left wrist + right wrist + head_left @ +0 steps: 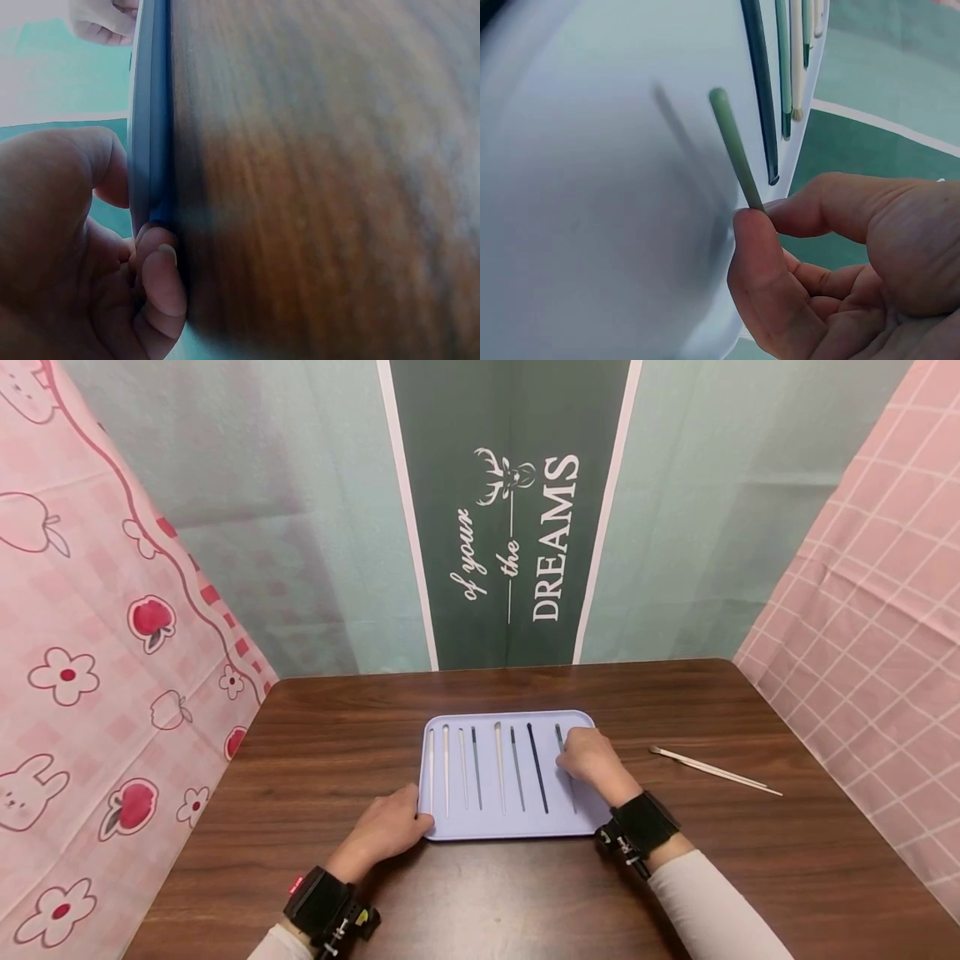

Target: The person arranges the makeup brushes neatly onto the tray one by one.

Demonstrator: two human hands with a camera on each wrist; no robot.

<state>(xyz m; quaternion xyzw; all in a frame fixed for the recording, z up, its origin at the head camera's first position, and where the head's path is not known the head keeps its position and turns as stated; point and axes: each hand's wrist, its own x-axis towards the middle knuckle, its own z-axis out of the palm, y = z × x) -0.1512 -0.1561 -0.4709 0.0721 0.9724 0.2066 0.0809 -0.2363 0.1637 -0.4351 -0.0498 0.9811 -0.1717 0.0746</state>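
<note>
A lavender tray (pixel 468 828) lies on the table, carrying several slim makeup brushes in a row, some pale, some green, one dark navy (pixel 537 768). My left hand (pixel 386 822) grips the tray's near left edge; in the left wrist view, the thumb is on its upper side and curled fingers are at its underside. Over the tray's right end, my right hand (pixel 592 762) pinches a green makeup brush (pixel 736 150) between thumb and index finger. That brush's handle end slants above the tray and casts a shadow. The navy brush (pixel 760 90) lies beside it.
Two pale, thin brushes (pixel 716 770) lie close together on the brown wooden table (pixel 487 902), right of the tray. A green curtain (pixel 330 527) hangs behind the table, with pink patterned cloths (pixel 885 610) at both sides.
</note>
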